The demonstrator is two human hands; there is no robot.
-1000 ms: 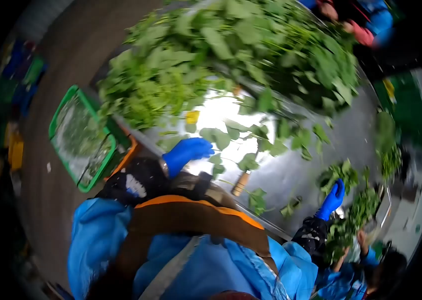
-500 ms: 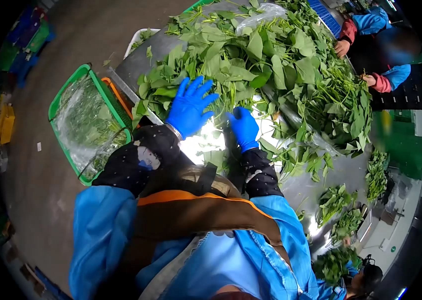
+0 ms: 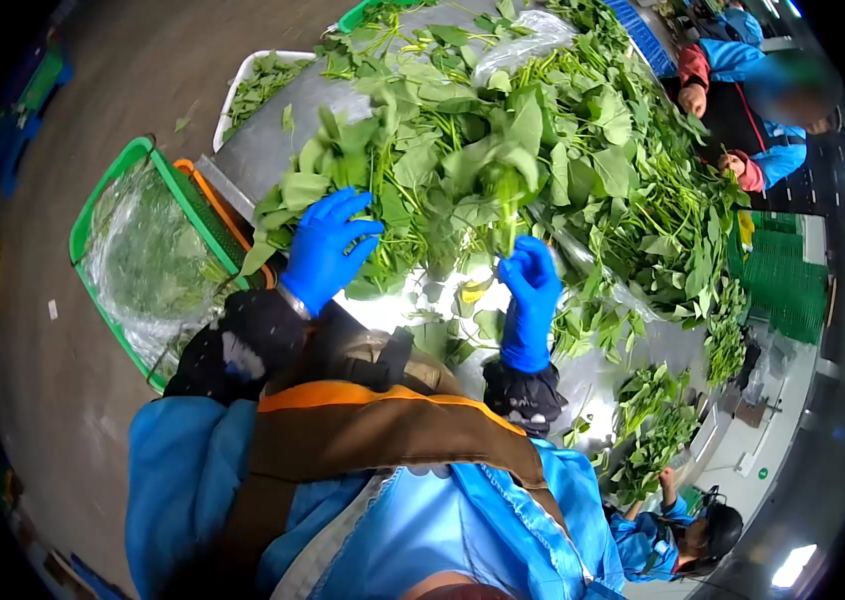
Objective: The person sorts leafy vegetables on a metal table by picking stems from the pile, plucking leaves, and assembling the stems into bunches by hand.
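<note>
Leafy green stems [image 3: 423, 165] lie heaped across a metal table [image 3: 273, 150]. My left hand [image 3: 328, 250], in a blue glove, rests at the near left edge of the heap with its fingers apart, touching or close to the leaves. In my right hand [image 3: 531, 290], also blue-gloved, the fingers are pinched around the stem ends of a leafy sprig [image 3: 510, 190], which stands up over the heap. A yellow item [image 3: 474, 291] lies on the bright part of the table between my hands.
A green basket [image 3: 83, 235] with plastic-wrapped greens stands at the left, beside an orange crate [image 3: 205, 185]. Behind it is a white tray [image 3: 233, 95]. Two co-workers are at the right, one at the back [image 3: 728, 60], one low [image 3: 648, 545]. Small green bunches [image 3: 648, 400] lie right.
My right hand has come from the far right to the heap and now holds a sprig. My left hand has moved up to the leaves, then slightly left and down.
</note>
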